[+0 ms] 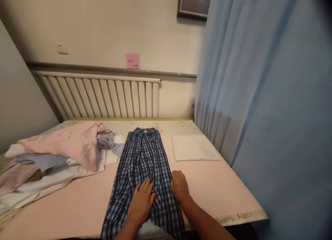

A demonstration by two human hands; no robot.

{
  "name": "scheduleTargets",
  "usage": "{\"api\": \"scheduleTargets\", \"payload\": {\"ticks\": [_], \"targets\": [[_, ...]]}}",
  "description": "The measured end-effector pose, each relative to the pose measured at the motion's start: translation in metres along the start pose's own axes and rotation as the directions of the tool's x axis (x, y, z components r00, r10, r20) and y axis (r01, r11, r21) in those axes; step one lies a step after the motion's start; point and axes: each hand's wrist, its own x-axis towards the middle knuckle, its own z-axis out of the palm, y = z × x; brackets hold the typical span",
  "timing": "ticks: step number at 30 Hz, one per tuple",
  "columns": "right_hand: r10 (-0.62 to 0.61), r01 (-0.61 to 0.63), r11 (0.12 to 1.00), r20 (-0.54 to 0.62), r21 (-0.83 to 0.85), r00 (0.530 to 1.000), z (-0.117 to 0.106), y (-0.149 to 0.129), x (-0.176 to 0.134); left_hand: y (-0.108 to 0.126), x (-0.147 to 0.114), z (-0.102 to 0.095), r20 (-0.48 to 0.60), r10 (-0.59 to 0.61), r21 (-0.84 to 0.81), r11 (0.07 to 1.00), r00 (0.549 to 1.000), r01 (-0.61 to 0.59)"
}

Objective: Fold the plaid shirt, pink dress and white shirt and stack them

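Observation:
A blue plaid shirt [145,157] lies lengthwise on the pink cloth [199,188], its collar at the far end and its sides folded in. My left hand [141,200] rests flat on the lower middle of the shirt, fingers stretched forward and a little apart. At the shirt's right edge, my right hand [179,185] is closed, its fingers curled down over the fabric. The fingertips of that hand are hidden. Part of the shirt's lower end runs out of view at the bottom.
To the left sits a loose heap of clothes, with a pink garment [75,143] on top. A folded striped cloth [195,148] lies right of the shirt. Behind the table stands a white radiator [103,96]; a blue curtain [259,94] hangs along the right side.

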Motion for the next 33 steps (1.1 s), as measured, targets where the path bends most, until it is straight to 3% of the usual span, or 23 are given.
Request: {"api": "scheduleTargets", "payload": {"ticks": [5, 13, 33], "targets": [[-0.001, 0.001, 1.000, -0.004, 0.001, 1.000, 0.000, 0.000, 0.000, 0.000, 0.000, -0.001, -0.012, 0.005, -0.002, 1.000, 1.000, -0.005], [0.009, -0.009, 1.000, 0.006, 0.018, 1.000, 0.000, 0.000, 0.000, -0.006, -0.001, 0.013, -0.086, 0.033, 0.008, 0.999, 0.996, -0.033], [0.010, -0.010, 0.999, 0.007, 0.033, 1.000, -0.001, 0.000, 0.000, -0.008, 0.000, 0.016, -0.112, 0.051, 0.016, 0.999, 0.992, -0.050]]}}
